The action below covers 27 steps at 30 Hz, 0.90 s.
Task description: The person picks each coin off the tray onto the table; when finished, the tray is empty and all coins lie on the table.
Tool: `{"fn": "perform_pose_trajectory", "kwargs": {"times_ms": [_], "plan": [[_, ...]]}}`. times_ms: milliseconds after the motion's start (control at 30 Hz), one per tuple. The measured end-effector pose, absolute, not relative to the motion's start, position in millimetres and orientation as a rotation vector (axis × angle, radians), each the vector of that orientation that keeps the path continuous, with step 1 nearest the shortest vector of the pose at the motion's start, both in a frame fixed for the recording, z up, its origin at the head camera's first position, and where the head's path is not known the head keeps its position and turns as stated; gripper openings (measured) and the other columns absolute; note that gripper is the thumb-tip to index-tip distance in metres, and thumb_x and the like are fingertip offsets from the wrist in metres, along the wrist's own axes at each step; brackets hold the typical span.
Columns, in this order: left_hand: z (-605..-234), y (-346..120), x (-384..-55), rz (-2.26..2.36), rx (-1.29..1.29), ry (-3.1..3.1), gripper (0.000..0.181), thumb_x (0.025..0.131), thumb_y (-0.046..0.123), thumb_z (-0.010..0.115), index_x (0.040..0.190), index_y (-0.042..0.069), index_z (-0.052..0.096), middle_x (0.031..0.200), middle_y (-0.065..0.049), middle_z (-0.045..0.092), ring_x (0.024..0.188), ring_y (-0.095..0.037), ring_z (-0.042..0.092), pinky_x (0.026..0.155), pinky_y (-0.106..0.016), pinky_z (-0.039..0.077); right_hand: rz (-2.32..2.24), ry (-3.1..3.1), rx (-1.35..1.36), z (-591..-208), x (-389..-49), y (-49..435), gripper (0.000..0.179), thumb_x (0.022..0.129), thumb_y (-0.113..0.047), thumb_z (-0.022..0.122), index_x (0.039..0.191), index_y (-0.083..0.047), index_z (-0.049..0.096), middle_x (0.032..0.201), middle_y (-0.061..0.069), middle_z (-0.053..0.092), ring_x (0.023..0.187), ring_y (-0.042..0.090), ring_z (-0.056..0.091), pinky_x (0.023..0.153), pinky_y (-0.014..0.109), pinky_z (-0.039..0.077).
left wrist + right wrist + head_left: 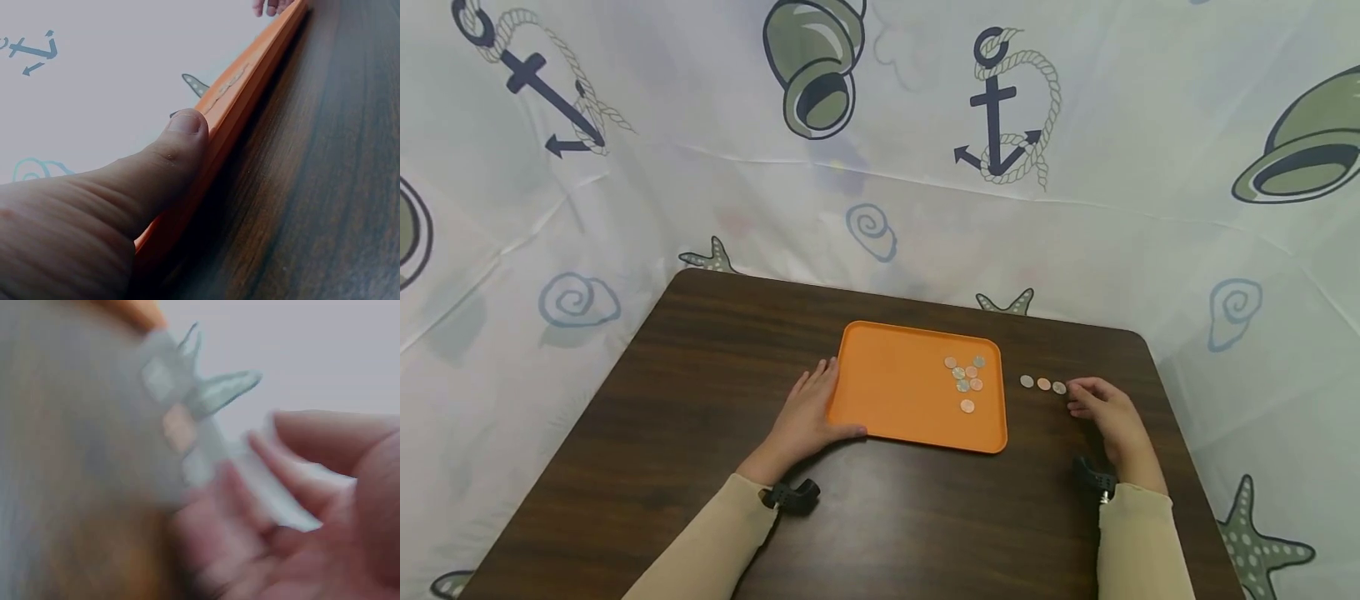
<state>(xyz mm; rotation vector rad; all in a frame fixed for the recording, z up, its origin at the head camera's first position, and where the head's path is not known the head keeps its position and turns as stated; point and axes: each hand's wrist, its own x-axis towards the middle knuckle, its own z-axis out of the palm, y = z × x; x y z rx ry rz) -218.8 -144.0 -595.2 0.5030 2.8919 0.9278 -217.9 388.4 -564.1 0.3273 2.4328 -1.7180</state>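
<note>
An orange tray (895, 392) lies on the dark wooden table. My left hand (808, 412) rests at its near left corner, fingers straight along the left edge. The left wrist view shows that thumb (181, 134) against the rim. Several small coins (972, 372), silvery and copper-toned, lie in the tray's right part, one coin (967, 407) apart and nearer me. Right of the tray, three coins form a row: silvery (1027, 382), copper-toned (1044, 384), silvery (1059, 387). My right hand (1108, 412) is beside the row's right end, fingers loosely bent; blurred in its wrist view, nothing shows between them.
A white curtain (925, 233) printed with anchors, shells and starfish hangs behind and beside the table (715, 350). The table's right edge runs close past my right hand. Dark bands (793, 497) sit on both wrists.
</note>
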Motion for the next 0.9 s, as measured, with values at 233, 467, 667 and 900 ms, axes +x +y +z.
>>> {"fn": "perform_pose_trajectory", "kwargs": {"times_ms": [233,467,667,900], "plan": [[-595.5,-143.4,-219.2,0.933,0.504,2.887,0.137,0.080,0.071,0.088,0.175,0.003,0.016,0.182,-0.015,0.021,0.172,-0.031,0.014,0.139,-0.058,0.007,-1.295,2.658,0.013,-507.6,-199.2,336.7,0.043,0.108,-0.032,0.071,0.139,-0.002,0.065,0.119,0.015,0.071,0.108,0.026,0.073,0.088,0.032,0.063],[-595.8,-144.1,-220.1,0.921,0.508,2.898,0.137,0.080,0.072,0.087,0.175,0.003,0.016,0.182,-0.015,0.021,0.172,-0.031,0.015,0.140,-0.058,0.008,-0.763,2.957,-0.489,-505.1,-211.9,270.6,0.028,0.097,-0.016,0.085,0.124,-0.013,0.077,0.115,0.009,0.075,0.099,0.027,0.073,0.088,0.048,0.065],[-595.1,-146.7,-220.2,0.930,0.500,2.901,0.137,0.079,0.072,0.087,0.175,0.003,0.017,0.182,-0.015,0.021,0.172,-0.032,0.015,0.139,-0.058,0.008,-0.379,3.014,-0.686,-524.4,-221.3,225.5,0.019,0.094,-0.024,0.088,0.110,-0.017,0.080,0.098,0.002,0.070,0.077,0.014,0.062,0.072,0.035,0.058],[-596.5,-145.7,-219.2,0.921,0.498,2.889,0.137,0.080,0.072,0.087,0.175,0.005,0.014,0.183,-0.013,0.019,0.172,-0.030,0.013,0.140,-0.057,0.007,-0.318,3.059,-0.668,-536.1,-223.9,213.1,0.006,0.096,-0.015,0.084,0.102,-0.018,0.082,0.093,-0.001,0.069,0.076,0.014,0.060,0.070,0.033,0.058]]}}
